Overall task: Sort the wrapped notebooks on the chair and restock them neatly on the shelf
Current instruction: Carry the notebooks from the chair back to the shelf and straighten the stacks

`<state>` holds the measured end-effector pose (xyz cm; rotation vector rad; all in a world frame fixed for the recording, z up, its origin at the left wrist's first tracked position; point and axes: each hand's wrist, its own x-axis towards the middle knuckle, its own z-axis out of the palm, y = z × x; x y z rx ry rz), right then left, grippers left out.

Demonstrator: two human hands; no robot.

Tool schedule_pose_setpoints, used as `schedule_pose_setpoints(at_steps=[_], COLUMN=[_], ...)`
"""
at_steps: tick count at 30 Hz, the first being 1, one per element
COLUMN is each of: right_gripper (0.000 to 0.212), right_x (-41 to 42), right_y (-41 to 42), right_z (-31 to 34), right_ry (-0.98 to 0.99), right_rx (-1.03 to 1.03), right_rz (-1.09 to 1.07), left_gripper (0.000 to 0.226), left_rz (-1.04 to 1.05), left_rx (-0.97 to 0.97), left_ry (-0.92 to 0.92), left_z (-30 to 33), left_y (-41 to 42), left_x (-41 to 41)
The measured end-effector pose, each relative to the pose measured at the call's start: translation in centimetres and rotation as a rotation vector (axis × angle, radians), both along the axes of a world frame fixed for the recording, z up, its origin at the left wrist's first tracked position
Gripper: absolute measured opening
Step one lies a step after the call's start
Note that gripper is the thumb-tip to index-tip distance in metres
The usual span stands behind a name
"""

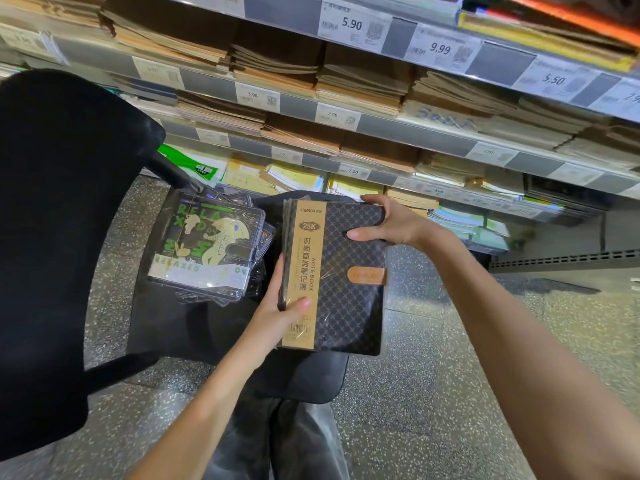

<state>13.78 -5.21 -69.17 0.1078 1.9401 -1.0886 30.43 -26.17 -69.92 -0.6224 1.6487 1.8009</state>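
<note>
Both hands hold a wrapped black notebook (pixel 349 292) with a diamond pattern, a gold band and a tan clasp, raised over the black chair seat (pixel 194 327). My left hand (pixel 278 306) grips its left spine edge near the bottom. My right hand (pixel 391 221) clasps its top right corner. To the left on the seat lies an untidy pile of wrapped notebooks (pixel 204 244) with green and cream cover art. The shelf (pixel 381 128) rises behind, full of brown paper notebooks.
The chair's tall black backrest (pixel 52 237) fills the left side, with an armrest (pixel 114 368) low down. Price tags line the shelf rails (pixel 349 24). Coloured exercise books sit on the lowest shelf (pixel 460 216). Speckled floor (pixel 450 375) lies to the right.
</note>
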Motion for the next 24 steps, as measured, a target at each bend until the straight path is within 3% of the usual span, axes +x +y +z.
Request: schedule_pose_setpoints(at_steps=[3,5,15,18,20,24], right_gripper=[0.096,0.088,0.086,0.094,0.081,0.076], right_x=[-0.3,-0.3,0.3,1.4,1.8,1.6], right_y=[-0.1,-0.3,-1.1,-0.7,-0.8,-0.3], right_z=[-0.2,-0.2,0.6,0.7,1.0,1.1], right_ry=[0.092,0.161,0.237,0.191,0.193,0.251], right_rx=[0.13,0.181,0.237,0.15,0.109,0.204], right_rz=[0.075,0.114,0.102,-0.034,-0.071,-0.019], left_gripper=[0.081,0.081,0.076,0.055,0.043,0.043], left_rz=[0.016,0.032,0.1,0.089,0.073,0.031], left_rx=[0.003,0.008,0.009,-0.112,-0.206,-0.343], left_ry=[-0.007,-0.01,0.023,0.042,0.077,0.042], left_z=[-0.1,0.0,-0.1,0.3,0.6,0.5], left_y=[0.0,0.2,0.7,0.8,1.1,0.9], left_x=[0.2,0.3,0.7,0.8,1.1,2.4])
